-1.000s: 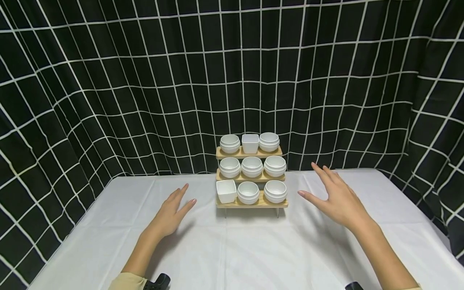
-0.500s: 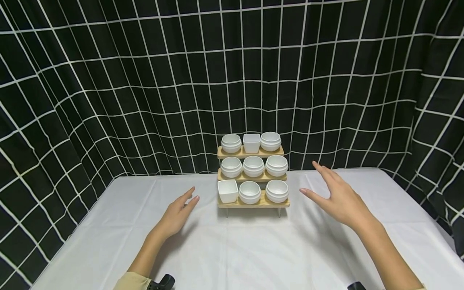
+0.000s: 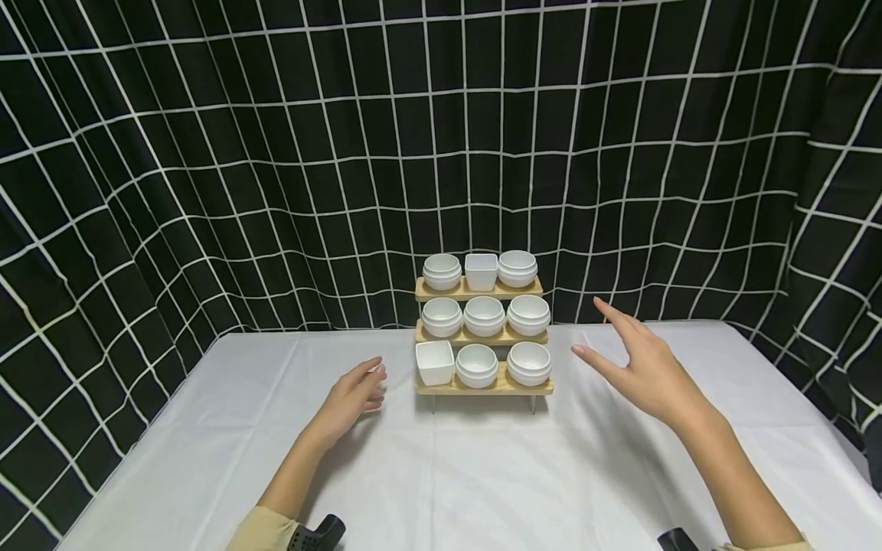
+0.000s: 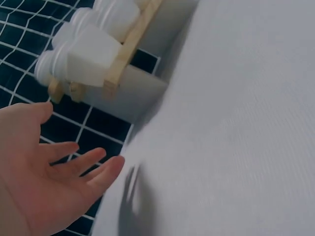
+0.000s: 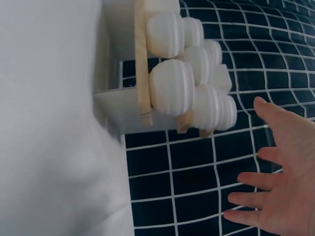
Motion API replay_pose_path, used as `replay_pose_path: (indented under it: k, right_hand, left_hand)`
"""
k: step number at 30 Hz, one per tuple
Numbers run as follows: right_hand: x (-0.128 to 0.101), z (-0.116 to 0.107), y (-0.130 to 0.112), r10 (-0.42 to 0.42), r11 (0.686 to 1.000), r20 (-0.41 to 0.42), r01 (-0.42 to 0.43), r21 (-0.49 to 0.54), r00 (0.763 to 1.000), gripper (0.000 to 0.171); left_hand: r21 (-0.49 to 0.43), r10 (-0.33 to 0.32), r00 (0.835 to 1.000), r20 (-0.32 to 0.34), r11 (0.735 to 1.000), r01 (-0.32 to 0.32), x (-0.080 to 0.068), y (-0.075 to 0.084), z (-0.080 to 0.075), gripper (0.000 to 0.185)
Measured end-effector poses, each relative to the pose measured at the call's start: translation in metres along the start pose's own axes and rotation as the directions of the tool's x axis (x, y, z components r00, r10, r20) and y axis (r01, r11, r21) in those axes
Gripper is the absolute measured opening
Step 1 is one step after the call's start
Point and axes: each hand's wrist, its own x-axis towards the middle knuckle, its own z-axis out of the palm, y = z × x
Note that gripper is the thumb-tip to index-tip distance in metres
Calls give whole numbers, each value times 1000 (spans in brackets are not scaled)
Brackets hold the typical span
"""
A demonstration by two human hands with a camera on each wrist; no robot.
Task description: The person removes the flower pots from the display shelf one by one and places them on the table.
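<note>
A three-tier stand with wooden shelves (image 3: 496, 389) holds several white bowls, three to a shelf. Most are round, such as the bowl (image 3: 529, 363) at the front right. Square ones are the cup (image 3: 435, 363) at the front left and the cup (image 3: 481, 272) in the middle of the top shelf. To the left of the stand my left hand (image 3: 350, 398) hovers with relaxed, spread fingers, holding nothing. My right hand (image 3: 644, 371), also holding nothing, is to the right of the stand, thumb and fingers spread apart. In both wrist views a gap separates the palm from the stand.
A white cloth (image 3: 441, 482) covers the table, with shallow creases. Behind it and along both sides hangs a black curtain (image 3: 344, 191) with a white grid. Metal side panels (image 5: 128, 108) support the shelves.
My left hand has moved right and slightly forward, closer to the stand, and its palm has turned. The right hand stays almost in place. The stand and bowls keep their arrangement.
</note>
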Motion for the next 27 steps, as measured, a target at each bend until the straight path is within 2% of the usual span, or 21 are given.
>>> replay_pose_path:
  k: [4,9,19,27]
  right_hand:
    - [3,-3,-3,-13,1000,-15,13,0,1000,86]
    - [10,-5,-6,-32,1000,-30,31,-3,999,84]
    - [23,-11,-18,-71,997,-62,71,6,996,82]
    - [34,-12,-27,-108,994,-60,109,12,992,77]
  left_hand:
    - [-152,-36,999,16,988,38,5,4,5,56]
    - [-243,-84,996,28,966,88,11,8,9,53]
    - [-332,-140,988,61,931,152,16,14,16,51]
    - [-338,-154,986,58,927,164,18,14,21,48]
